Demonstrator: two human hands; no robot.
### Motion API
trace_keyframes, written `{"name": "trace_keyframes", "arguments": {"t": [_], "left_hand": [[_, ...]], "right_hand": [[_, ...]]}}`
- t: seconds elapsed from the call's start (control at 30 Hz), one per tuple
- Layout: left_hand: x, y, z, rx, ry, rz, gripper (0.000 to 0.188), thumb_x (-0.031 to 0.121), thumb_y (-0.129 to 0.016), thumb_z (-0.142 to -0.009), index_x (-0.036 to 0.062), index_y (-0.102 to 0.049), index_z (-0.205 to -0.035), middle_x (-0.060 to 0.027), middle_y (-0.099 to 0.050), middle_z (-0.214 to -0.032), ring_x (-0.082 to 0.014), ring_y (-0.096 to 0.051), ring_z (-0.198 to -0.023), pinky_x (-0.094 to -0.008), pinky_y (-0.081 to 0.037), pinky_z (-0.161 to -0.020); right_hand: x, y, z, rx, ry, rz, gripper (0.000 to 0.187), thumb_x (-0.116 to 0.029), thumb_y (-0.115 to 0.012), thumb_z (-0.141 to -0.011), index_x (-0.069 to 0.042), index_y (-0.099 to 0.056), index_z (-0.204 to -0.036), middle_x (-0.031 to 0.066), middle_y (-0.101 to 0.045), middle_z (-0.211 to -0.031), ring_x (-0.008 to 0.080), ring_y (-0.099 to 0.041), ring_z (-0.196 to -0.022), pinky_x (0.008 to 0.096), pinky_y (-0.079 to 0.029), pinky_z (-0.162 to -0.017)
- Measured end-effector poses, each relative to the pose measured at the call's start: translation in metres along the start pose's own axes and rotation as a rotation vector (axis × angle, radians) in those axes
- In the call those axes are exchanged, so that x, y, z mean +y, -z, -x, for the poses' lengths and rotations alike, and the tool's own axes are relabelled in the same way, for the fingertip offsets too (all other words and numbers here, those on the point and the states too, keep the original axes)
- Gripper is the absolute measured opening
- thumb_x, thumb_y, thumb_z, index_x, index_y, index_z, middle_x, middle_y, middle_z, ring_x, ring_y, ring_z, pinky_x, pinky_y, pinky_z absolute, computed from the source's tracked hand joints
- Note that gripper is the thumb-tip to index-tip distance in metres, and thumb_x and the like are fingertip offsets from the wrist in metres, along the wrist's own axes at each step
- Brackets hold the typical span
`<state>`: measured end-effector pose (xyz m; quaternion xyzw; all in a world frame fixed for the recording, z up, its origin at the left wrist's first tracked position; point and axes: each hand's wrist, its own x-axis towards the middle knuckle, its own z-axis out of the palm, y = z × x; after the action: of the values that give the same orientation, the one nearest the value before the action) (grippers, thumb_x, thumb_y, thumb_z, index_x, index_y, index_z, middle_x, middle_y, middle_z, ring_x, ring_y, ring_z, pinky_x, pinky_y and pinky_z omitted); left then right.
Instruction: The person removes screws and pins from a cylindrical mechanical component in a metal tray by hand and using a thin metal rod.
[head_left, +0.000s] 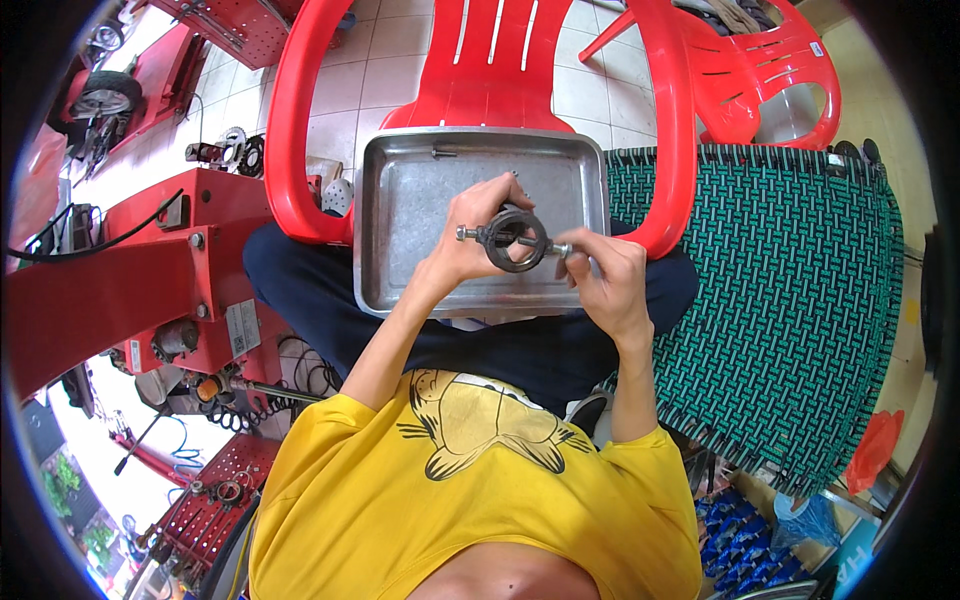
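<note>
A dark round metal ring clamp (517, 241) with bolts through its sides is gripped in my left hand (474, 236), above the metal tray. On its right side, the thumb and fingers of my right hand (609, 277) pinch a silvery bolt (563, 249). Another bolt (466, 233) sticks out on the clamp's left side. Below my hands, the shallow grey metal tray (400, 225) rests on a red plastic chair. A loose bolt (444, 153) lies near the tray's far edge.
The red chair's (500, 95) arms rise on both sides of the tray. A green woven seat (770, 290) stands at the right. Red workshop machinery (215, 250) fills the left, with a perforated red tool panel (210, 510) lower down. Another red chair (765, 75) is behind.
</note>
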<state>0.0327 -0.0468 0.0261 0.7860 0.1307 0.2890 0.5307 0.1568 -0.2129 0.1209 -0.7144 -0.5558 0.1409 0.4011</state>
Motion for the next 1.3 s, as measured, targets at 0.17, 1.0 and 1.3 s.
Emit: {"name": "trace_keyframes", "arguments": {"t": [0.17, 1.0, 1.3], "left_hand": [[0.004, -0.002, -0.002, 0.011, -0.003, 0.006, 0.036, 0.025, -0.078, -0.066, 0.0058, -0.059, -0.090, -0.0120, -0.067, -0.079, -0.0347, -0.066, -0.074, -0.0424, -0.053, -0.071], [0.004, -0.001, -0.008, 0.038, 0.043, 0.014, 0.039, 0.030, -0.078, -0.070, 0.0041, -0.056, -0.089, -0.0131, -0.066, -0.081, -0.0360, -0.068, -0.075, -0.0416, -0.055, -0.067], [0.006, -0.002, -0.010, 0.027, 0.001, 0.012, 0.040, 0.032, -0.079, -0.071, 0.0043, -0.056, -0.087, -0.0133, -0.065, -0.077, -0.0352, -0.066, -0.072, -0.0413, -0.053, -0.065]], "right_hand": [[-0.001, -0.002, 0.003, 0.048, -0.001, 0.002, 0.024, -0.018, -0.081, -0.087, -0.007, -0.067, -0.103, 0.0073, -0.068, -0.070, 0.0209, -0.070, -0.060, 0.0324, -0.048, -0.055], [-0.002, -0.004, -0.004, 0.078, -0.040, 0.004, 0.024, -0.011, -0.078, -0.089, -0.007, -0.068, -0.110, 0.0089, -0.070, -0.076, 0.0231, -0.070, -0.063, 0.0346, -0.051, -0.058], [-0.002, -0.001, -0.006, 0.063, -0.040, 0.001, 0.017, -0.014, -0.074, -0.092, -0.008, -0.068, -0.107, 0.0102, -0.067, -0.073, 0.0272, -0.069, -0.065, 0.0369, -0.049, -0.057]]}}
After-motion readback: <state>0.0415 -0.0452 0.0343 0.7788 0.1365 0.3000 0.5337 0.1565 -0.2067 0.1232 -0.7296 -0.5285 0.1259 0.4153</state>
